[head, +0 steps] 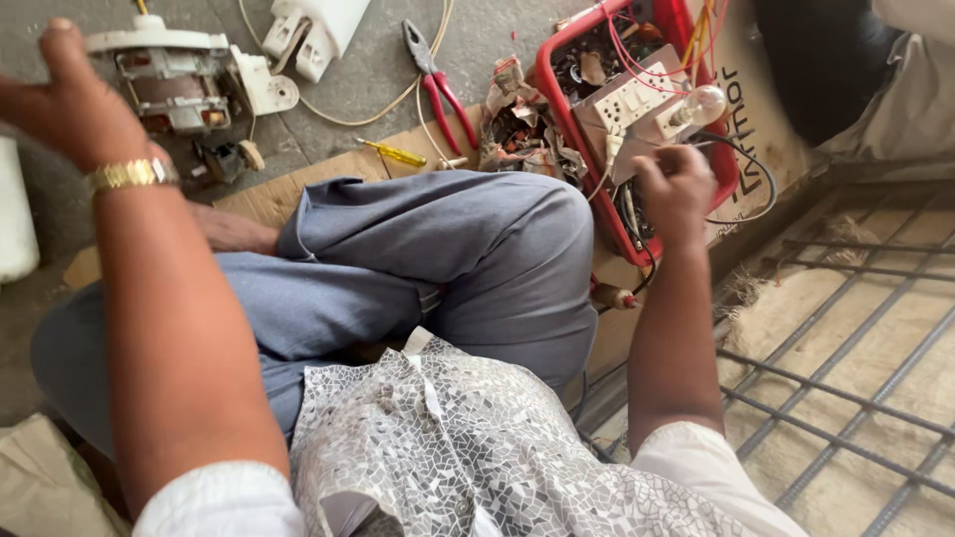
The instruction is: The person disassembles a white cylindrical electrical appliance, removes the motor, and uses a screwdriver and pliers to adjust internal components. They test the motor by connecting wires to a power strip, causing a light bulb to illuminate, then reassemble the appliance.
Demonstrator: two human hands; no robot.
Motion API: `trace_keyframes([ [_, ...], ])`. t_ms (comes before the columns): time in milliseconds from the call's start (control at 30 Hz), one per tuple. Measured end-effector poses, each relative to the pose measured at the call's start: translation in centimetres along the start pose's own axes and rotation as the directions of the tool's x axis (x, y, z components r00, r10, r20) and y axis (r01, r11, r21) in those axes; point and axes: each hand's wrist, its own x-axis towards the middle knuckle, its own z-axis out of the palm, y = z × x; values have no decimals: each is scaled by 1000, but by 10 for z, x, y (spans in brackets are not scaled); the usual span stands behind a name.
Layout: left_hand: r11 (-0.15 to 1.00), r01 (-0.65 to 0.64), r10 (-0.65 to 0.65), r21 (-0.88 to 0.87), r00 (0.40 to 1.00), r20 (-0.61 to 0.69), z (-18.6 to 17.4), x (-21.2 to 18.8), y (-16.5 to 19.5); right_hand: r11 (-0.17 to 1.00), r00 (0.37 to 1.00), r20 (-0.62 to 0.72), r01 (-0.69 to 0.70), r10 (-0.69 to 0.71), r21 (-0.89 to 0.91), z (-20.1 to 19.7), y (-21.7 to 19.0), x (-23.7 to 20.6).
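The right hand [676, 184], fingers curled together on nothing visible, hovers just beside the red crate's [557, 99] switchboard [632, 104], whose long axis runs toward the bulb [701, 104]; the left hand [75, 99], fingers spread, is well apart.

Red-handled pliers [438, 88] lie near a yellow screwdriver [394, 152] on the floor.

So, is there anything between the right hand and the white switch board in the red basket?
Nothing visible does. The right hand is just below the switch board, at the black cable; no object lies between them.
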Motion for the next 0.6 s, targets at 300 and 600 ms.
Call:
trace_keyframes([
  [300, 964, 260, -251, -51, 957, 148, -101, -38, 44, 846, 989, -102, 37, -107, -532, 70, 35, 7],
  [600, 949, 274, -252, -157, 956, 150, -62, -42, 20, 844, 981, 38, 183, -190, -504, 41, 23, 64],
])
